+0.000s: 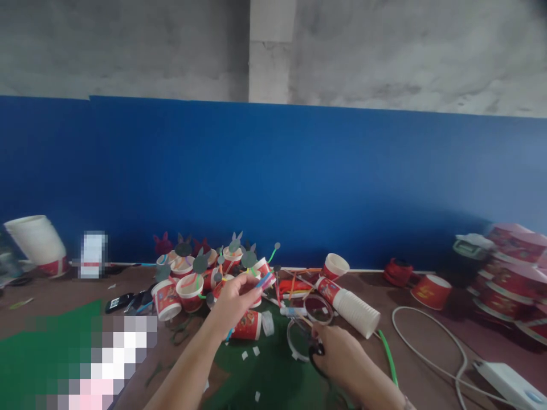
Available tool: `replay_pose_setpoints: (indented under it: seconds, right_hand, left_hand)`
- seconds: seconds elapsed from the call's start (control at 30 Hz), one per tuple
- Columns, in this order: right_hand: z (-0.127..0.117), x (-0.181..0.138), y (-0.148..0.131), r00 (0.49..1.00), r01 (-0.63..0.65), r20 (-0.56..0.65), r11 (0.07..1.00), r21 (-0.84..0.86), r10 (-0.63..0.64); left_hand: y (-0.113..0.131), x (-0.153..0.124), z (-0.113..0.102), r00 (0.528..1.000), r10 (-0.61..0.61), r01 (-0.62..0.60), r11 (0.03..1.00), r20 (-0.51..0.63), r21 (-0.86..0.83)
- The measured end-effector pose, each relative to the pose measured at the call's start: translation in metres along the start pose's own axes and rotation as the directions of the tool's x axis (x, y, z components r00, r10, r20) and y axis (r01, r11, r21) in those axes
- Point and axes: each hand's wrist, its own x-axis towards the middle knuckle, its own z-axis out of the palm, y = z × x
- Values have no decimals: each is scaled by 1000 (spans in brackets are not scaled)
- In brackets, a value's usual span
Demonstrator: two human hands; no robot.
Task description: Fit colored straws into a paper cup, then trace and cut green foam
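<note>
A grey wall [162, 51] is rising at the far side, and a blue panel [273, 176] is running across in front of its lower part. The brown table [410, 364] is stretching below, with green cover [47, 347] showing at the near left and the near middle. At the far right, a pile of red cups [513, 273] is standing; at the far left, a tall white stack [36, 242] is leaning over. Left of the middle, a cluster of cups [189, 293] is crowding together, dark rabbit-eared heads [200, 261] sticking up among them. A cup stack [356, 312] is lying on its side right of the middle. A pale cable [465, 359] is looping at the right towards a white power strip [510, 381] at the near right. The left hand [234, 299] is reaching in over the near edge of the cluster, and its thumb and fingers are closing narrowly on a small blue and purple strip [265, 280], which is pointing right. The right hand [337, 347] is gripping scissors [317, 348] by their black handles, just beside two round rings [289, 341]. Small white scraps [256, 351] are lying on the cover near the middle.
</note>
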Motion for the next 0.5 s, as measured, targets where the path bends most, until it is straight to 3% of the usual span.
replay_pose_setpoints:
  seconds: [0.13, 0.3, 0.4, 0.47, 0.5]
  right_hand:
    - [12, 3, -12, 998, 9, 67, 998, -56, -5]
    - [1, 7, -13, 989, 47, 142, 997, -61, -38]
    - [-10, 10, -16, 999, 40, -4, 999, 5, -40]
    - [-16, 13, -24, 977, 89, -207, 978, 190, -49]
    - [-18, 15, -31, 945, 181, -318, 929, 324, -73]
  left_hand:
    - [-5, 1, 3, 998, -58, 59, 983, 11, -176]
    - [-13, 2, 11, 997, -80, 78, 968, 3, -240]
    - [-14, 2, 16, 997, -52, 40, 981, -57, -190]
    - [-15, 2, 18, 993, -27, 12, 991, -117, -132]
    - [-16, 2, 19, 989, -8, -6, 996, -150, -94]
